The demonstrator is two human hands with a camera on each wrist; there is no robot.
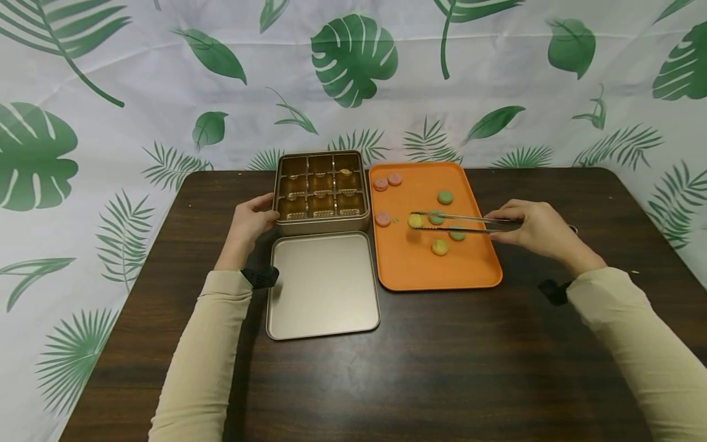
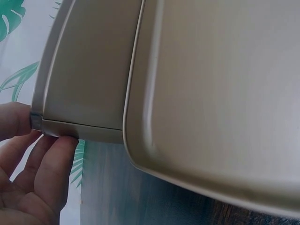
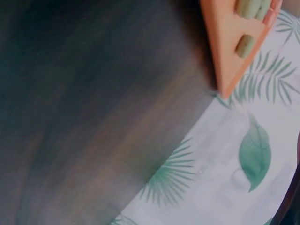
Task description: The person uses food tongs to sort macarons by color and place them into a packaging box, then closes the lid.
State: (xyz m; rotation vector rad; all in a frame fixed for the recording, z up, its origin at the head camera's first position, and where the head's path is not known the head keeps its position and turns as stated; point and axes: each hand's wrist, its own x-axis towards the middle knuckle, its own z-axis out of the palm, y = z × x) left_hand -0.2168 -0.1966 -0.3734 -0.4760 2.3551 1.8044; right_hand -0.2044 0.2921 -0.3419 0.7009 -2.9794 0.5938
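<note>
Nearest the person, the gold lid [image 1: 323,285] lay flat on the dark wooden surface [image 1: 442,368], just in front of the gold box [image 1: 322,191] with its nine compartments. The left hand [image 1: 251,224] rested against the box's left side wall, its fingers [image 2: 44,173] curled lightly round the near left corner, steadying it rather than lifting it.

To the right, the right hand [image 1: 538,230] pinched the handle end of the metal tongs [image 1: 455,222], whose long axis ran almost straight leftward across the orange tray [image 1: 475,276]. Their tips stood at the yellow cookie [image 1: 415,220], which lay to the left of the right hand and well nearer it than the left; whether the tips had closed on the cookie cannot be told. Green cookies [image 1: 445,197] and another yellow one [image 1: 439,247] lay near the tongs, pink cookies [image 1: 387,181] at the tray's far left. One far compartment of the box seemed to hold a yellowish piece [image 1: 345,172]. Beyond hung a leaf-printed backdrop [image 1: 353,61].
</note>
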